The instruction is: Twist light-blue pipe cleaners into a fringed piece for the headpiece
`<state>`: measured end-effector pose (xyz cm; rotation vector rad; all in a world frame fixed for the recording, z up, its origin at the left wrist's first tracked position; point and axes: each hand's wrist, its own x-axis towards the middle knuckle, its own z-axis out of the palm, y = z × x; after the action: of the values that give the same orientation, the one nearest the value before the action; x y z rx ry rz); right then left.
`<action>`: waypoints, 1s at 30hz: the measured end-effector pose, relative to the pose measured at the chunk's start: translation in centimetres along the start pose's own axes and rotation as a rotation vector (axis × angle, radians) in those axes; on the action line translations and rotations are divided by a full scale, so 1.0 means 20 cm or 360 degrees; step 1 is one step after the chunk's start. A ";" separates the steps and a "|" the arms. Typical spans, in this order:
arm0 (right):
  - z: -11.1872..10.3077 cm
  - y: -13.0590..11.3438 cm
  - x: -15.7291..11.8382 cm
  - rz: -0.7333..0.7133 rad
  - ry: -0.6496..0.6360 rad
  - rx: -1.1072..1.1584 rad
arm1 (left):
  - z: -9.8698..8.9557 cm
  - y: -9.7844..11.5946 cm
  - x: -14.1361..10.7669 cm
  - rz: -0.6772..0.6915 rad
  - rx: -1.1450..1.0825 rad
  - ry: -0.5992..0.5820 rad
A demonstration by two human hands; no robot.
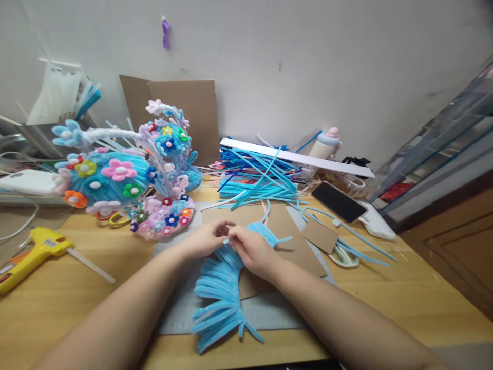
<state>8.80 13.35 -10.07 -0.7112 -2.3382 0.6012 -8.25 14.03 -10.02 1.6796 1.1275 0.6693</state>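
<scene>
A curved row of light blue pipe cleaners [219, 282], bent into loops and joined along one side, lies between my hands and hangs toward the table's front edge. My left hand [210, 237] has its fingers curled at the upper part of the row, thumb and forefinger close together. Against it, my right hand [252, 249] pinches the same blue piece, its fingertips meeting those of the left. A blue wrapped end [264, 234] sticks out beyond the right hand. What exactly lies between the fingertips is mostly hidden. Beneath is a brown cardboard sheet [285, 252] on a grey mat [177, 308].
Two flower-covered pipe-cleaner ornaments [111, 177] stand at left, near a yellow glue gun [38, 252]. Behind my hands lies a pile of blue pipe cleaners [258, 180]. A phone [339, 202], a bottle [325, 144] and a small cardboard piece [319, 235] are at right.
</scene>
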 end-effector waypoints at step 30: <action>0.04 0.06 0.03 0.0210 -0.0075 -0.0472 | -0.08 -0.06 -0.11 -0.0169 0.0307 -0.0157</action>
<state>8.27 14.34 -11.09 -1.0013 -2.4660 0.3311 -11.01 12.86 -10.32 1.7798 1.2325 0.4169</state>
